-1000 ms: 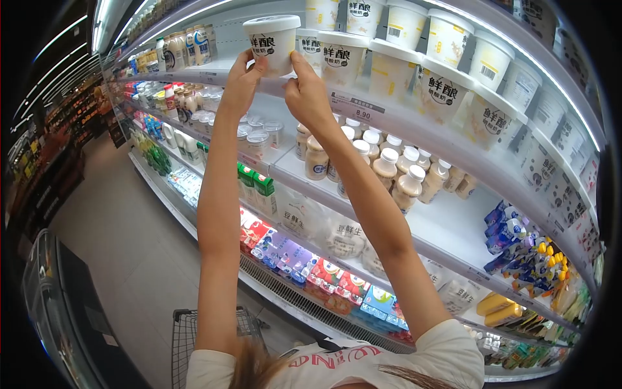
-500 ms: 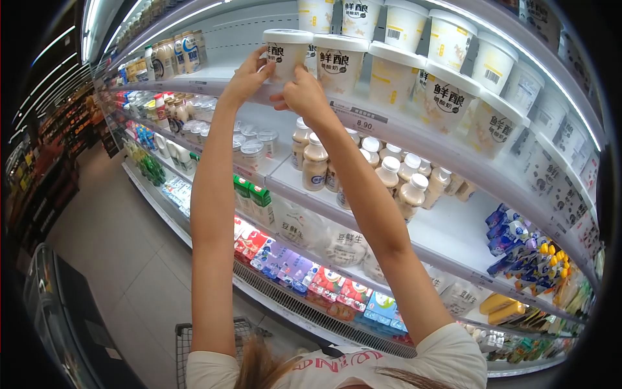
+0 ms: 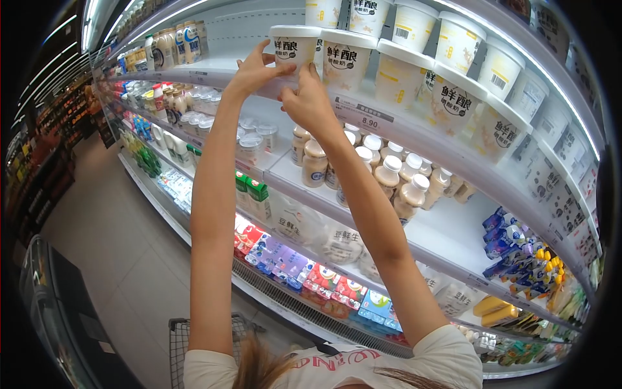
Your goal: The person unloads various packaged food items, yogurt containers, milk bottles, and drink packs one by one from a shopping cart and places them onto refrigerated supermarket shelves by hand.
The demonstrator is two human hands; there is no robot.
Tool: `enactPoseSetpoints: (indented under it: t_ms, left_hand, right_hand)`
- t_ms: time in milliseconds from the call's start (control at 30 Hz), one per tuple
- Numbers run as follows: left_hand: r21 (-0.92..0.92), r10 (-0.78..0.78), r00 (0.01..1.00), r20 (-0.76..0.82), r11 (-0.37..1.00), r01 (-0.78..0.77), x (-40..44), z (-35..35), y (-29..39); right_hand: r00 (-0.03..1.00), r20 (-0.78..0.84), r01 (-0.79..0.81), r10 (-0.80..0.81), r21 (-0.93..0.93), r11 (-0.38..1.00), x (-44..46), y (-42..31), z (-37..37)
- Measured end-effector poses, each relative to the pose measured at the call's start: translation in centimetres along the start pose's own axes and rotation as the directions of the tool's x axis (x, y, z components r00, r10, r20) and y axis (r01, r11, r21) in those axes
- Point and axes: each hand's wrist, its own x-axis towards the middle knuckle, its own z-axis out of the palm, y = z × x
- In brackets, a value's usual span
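Observation:
A white yogurt tub (image 3: pixel 293 48) with black lettering on its front stands at the shelf edge, left of a matching tub (image 3: pixel 346 58). My left hand (image 3: pixel 254 72) is at its left side, fingers spread and index raised, with the thumb across the lower front. At the tub's lower right, my right hand (image 3: pixel 308 100) has its index fingertip against or very near the wall and its thumb apart, below the tub. Neither hand is wrapped round the tub. Contact at the tub's back is hidden.
More tubs (image 3: pixel 450 91) stand stacked to the right. A price label (image 3: pixel 369 122) lines the shelf edge. Small bottles (image 3: pixel 389 172) fill part of the shelf below. A wire shopping cart (image 3: pixel 181 340) is at lower left, near a dark cabinet (image 3: pixel 65 311).
The tub's label has turned to the right and faces more forward. My left fingers have loosened and spread from its side. My right hand stays by the lower right.

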Motion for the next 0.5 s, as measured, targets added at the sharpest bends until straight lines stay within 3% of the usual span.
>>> enactPoseSetpoints:
  t_ms: [233,300,333,500]
  left_hand:
    - [-0.055,0.049,0.996,-0.075,0.997,-0.053,0.4,1.1,-1.5]
    - [0.05,0.037,0.993,-0.109,0.998,-0.031,-0.3,0.9,-1.1]
    - [0.096,0.036,0.992,-0.118,0.995,-0.025,-0.6,1.2,-0.4]
    - [-0.007,0.017,0.993,-0.115,1.0,-0.018,-0.2,1.7,-0.8]
  right_hand:
    - [0.998,0.057,-0.03,0.025,0.09,0.995,-0.1,-0.6,-0.5]
    - [0.996,0.079,-0.042,0.032,0.138,0.99,-0.2,-1.3,-0.7]
    - [0.998,0.055,-0.023,0.017,0.112,0.993,-0.4,-1.2,-0.8]
    - [0.995,-0.067,0.064,-0.072,-0.115,0.991,-0.5,-0.4,-0.4]
